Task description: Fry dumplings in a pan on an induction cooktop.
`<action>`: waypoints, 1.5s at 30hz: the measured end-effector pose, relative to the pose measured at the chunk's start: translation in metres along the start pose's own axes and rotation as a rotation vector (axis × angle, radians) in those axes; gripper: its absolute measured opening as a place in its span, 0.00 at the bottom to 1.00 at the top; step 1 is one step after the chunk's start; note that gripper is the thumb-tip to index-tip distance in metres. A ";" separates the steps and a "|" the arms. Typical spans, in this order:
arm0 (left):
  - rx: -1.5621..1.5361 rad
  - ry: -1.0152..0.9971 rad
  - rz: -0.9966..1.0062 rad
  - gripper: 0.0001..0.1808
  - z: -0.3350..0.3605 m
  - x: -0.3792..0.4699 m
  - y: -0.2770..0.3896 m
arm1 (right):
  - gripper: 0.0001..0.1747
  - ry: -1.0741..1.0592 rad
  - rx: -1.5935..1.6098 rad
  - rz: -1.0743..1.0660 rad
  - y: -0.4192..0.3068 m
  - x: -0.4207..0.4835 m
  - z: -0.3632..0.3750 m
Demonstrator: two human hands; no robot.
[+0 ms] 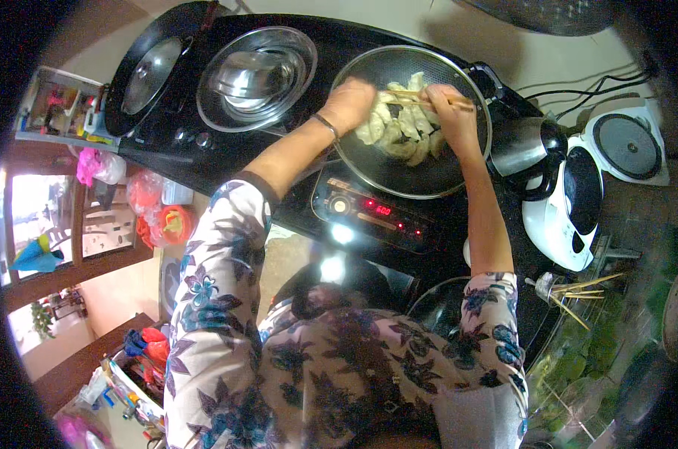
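A wide wok with a textured inner surface stands on an induction cooker, holding several pale dumplings bunched in its middle. My right hand is over the right side of the wok, gripping a pair of wooden chopsticks. Their tips point left across the dumplings towards my other hand. At the wok's left rim is my left hand, its fingers curled and blurred; whether it holds anything cannot be seen. A dark bracelet circles that wrist.
Below the wok, the cooker's control panel shows red lights. Glass bowls and a lidded black pan stand to the left. Rightward are a steel kettle, an open white rice cooker and a holder with chopsticks.
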State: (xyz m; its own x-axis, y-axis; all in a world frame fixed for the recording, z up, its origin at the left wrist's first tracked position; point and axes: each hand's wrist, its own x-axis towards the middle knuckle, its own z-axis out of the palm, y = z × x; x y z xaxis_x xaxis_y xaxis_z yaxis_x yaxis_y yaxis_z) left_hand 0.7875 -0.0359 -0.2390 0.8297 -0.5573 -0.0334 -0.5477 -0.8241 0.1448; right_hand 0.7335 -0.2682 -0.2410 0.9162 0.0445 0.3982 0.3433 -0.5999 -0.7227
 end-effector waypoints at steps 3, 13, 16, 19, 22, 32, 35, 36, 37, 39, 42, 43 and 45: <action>-0.073 -0.038 -0.057 0.10 0.004 0.004 -0.004 | 0.13 -0.030 0.193 0.094 -0.025 -0.015 -0.006; -0.082 0.042 -0.066 0.10 0.023 0.031 -0.010 | 0.14 0.056 -0.026 -0.065 -0.014 -0.007 -0.018; -0.143 0.033 -0.112 0.12 0.019 0.030 -0.006 | 0.17 0.071 0.611 0.338 -0.006 0.005 -0.002; -0.163 0.066 -0.132 0.13 0.007 0.025 -0.004 | 0.19 0.039 0.622 0.395 0.006 0.019 0.012; -0.257 0.276 -0.084 0.13 -0.007 0.009 -0.005 | 0.20 0.060 0.579 0.439 0.006 0.026 0.019; -0.657 0.789 -0.350 0.13 -0.072 -0.133 -0.003 | 0.17 0.223 0.573 0.449 -0.009 0.010 0.018; -0.601 0.868 -0.450 0.13 -0.066 -0.163 0.002 | 0.13 0.177 0.206 0.155 -0.034 -0.004 0.017; -0.606 0.872 -0.451 0.13 -0.062 -0.169 0.002 | 0.13 0.175 0.202 0.151 -0.034 -0.009 0.018; -0.583 0.903 -0.445 0.14 -0.058 -0.175 0.003 | 0.11 0.179 0.181 -0.012 -0.031 -0.016 0.021; -0.573 0.919 -0.456 0.16 -0.057 -0.186 0.005 | 0.12 0.114 0.137 -0.084 -0.044 -0.027 0.021; -0.530 0.910 -0.503 0.15 -0.050 -0.202 0.006 | 0.11 0.158 0.219 0.004 -0.052 -0.029 0.017; -0.532 0.889 -0.517 0.16 -0.049 -0.206 0.005 | 0.13 0.184 0.222 0.077 -0.051 -0.022 0.014; -0.602 0.874 -0.534 0.15 -0.045 -0.207 0.007 | 0.15 0.142 0.306 0.246 -0.052 -0.003 0.005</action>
State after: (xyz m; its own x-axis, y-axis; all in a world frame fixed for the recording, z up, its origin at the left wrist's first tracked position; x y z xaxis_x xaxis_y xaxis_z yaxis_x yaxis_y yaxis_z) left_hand 0.6166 0.0783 -0.1860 0.8578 0.2936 0.4219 -0.1647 -0.6207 0.7666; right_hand 0.7141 -0.2330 -0.2079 0.9483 -0.1938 0.2513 0.1831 -0.3129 -0.9320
